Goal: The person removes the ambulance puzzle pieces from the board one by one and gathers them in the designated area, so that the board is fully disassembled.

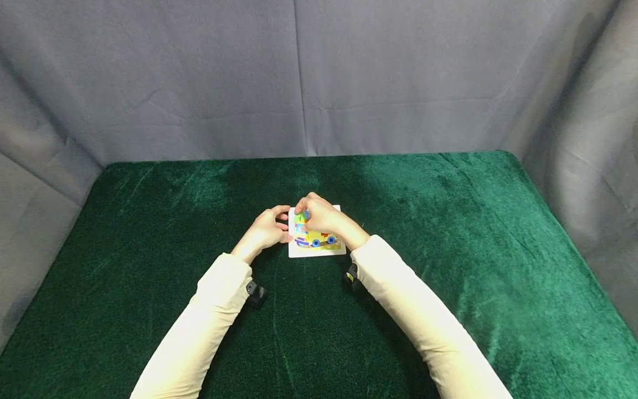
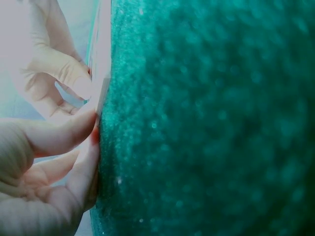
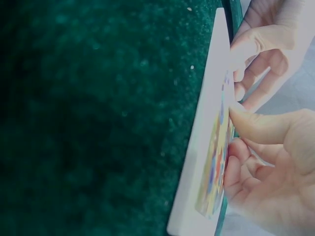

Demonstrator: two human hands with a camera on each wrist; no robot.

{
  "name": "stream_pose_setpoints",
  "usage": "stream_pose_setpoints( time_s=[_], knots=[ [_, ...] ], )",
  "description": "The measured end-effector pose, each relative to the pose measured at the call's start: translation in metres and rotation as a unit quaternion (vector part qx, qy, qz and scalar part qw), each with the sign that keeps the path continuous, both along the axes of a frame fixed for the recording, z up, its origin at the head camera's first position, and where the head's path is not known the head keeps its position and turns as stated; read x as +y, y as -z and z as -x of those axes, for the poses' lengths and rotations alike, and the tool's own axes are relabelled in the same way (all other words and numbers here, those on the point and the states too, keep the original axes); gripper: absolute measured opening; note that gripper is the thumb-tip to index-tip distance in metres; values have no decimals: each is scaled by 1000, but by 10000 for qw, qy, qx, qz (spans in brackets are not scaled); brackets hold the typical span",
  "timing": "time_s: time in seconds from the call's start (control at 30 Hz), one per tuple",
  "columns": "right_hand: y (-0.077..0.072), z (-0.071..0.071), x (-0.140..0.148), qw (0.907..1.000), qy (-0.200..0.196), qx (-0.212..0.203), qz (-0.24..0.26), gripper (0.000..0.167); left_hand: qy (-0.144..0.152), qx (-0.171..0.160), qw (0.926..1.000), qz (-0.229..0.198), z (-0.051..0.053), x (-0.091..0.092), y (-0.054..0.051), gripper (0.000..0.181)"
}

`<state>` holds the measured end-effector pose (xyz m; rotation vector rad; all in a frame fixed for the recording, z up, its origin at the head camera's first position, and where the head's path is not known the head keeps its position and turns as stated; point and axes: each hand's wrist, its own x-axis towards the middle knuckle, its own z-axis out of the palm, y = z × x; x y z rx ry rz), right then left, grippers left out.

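Note:
A small white-bordered puzzle board (image 1: 319, 254) lies on the green cloth, its picture showing a yellow vehicle with blue wheels. At its left edge is my left hand (image 1: 267, 228), gripping the edge with thumb and fingers; the left wrist view shows that thumb (image 2: 74, 130) against the rim. Over the upper left of the picture bends my right hand (image 1: 321, 216), thumb and curled fingers pinching at a green and blue puzzle piece (image 1: 302, 216). In the right wrist view the right thumb (image 3: 261, 127) touches the picture side. The piece's outline is mostly hidden by the fingers.
Dark green plush cloth (image 1: 448, 233) covers the table around the board. Grey curtains (image 1: 199, 83) hang behind the table and at both sides. A small black camera (image 1: 256, 293) sits on the left wrist, and another (image 1: 351, 275) on the right.

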<state>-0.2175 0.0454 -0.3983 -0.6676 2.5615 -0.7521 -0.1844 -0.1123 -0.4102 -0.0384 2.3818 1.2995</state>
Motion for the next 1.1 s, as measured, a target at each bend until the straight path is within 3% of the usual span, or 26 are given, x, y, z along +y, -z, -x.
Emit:
stream_pose_setpoints(
  time_s=[0.53, 0.87, 1.1],
  knots=[
    [-3, 0, -2, 9994, -216, 127, -252, 40, -137, 27, 9999, -64, 0, 0, 2, 73],
    [-6, 3, -8, 9970, -243, -308, -669, 42, -160, 26, 9998, -67, -2, 2, 3, 73],
    [-7, 6, -8, 9966, -236, -333, -721, 42, -108, 82, 9999, -72, -1, 1, 2, 72]
  ],
)
